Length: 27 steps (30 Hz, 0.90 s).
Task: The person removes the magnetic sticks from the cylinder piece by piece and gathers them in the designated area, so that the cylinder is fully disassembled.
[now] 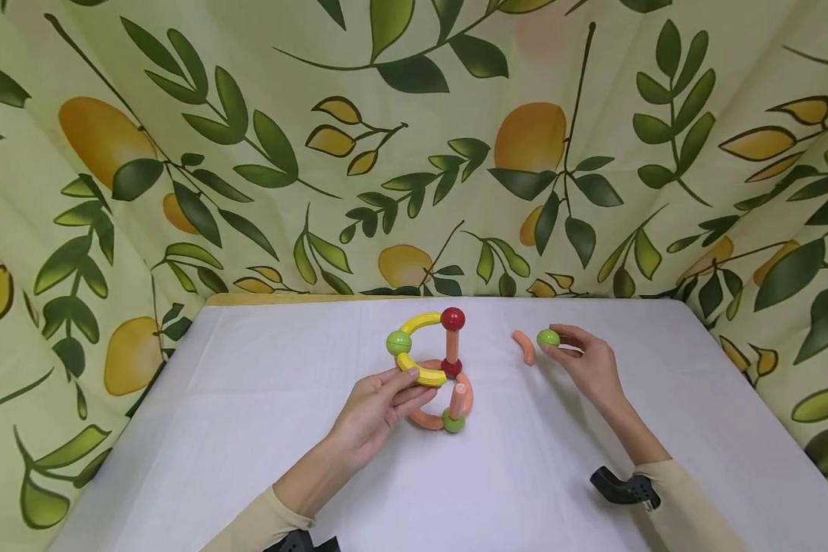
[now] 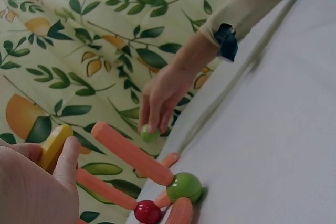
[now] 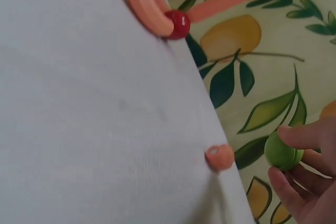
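My left hand [image 1: 376,414] pinches a curved yellow rod [image 1: 421,373] between thumb and fingers. That rod meets a green ball [image 1: 399,343], from which a second yellow rod [image 1: 421,322] arcs to a red ball [image 1: 452,318]. Below this red ball, a straight orange rod [image 1: 452,345] stands on a lower red ball [image 1: 451,368]. Curved orange rods and another green ball [image 1: 453,420] form the base, with an upright orange rod [image 1: 458,399] on that ball. To the right, my right hand [image 1: 589,364] holds a loose green ball [image 3: 281,150] in its fingertips.
A loose curved orange rod [image 1: 524,347] lies on the white-covered table [image 1: 248,429], just left of the right hand. Behind the table hangs a leaf-patterned curtain [image 1: 441,115]. Black camera straps are on both wrists.
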{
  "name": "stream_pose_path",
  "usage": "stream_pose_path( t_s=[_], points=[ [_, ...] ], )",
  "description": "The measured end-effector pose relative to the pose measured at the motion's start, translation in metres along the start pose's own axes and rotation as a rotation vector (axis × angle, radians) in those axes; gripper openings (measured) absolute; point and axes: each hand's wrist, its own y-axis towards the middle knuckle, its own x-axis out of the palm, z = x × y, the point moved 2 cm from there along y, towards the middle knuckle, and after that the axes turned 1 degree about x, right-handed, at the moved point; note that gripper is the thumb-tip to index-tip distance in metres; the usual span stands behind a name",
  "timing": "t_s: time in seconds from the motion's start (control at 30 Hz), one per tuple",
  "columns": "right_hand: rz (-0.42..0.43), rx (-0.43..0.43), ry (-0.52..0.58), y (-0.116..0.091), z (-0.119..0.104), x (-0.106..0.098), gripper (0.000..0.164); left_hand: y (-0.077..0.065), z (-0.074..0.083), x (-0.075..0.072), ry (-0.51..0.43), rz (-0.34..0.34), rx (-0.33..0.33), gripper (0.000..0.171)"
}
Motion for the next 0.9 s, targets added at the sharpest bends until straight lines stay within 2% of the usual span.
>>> stream_pose_path(
  t_s=[0.33,0.7,0.9],
  points=[
    [-0.001,-0.007,-0.092,0.02,0.025,0.002,0.041,0.0,0.0,-0.001,0.012,-0.016,0.008,0.043],
    [-0.085,0.063,-0.154,0.029,0.035,0.005,0.046,0.001,0.001,-0.001,-0.001,-0.022,0.008,0.044],
    [-0.106,0.072,-0.157,0.03,0.036,0.005,0.047,0.001,0.001,-0.002,0.012,-0.023,0.003,0.044]
  ],
)
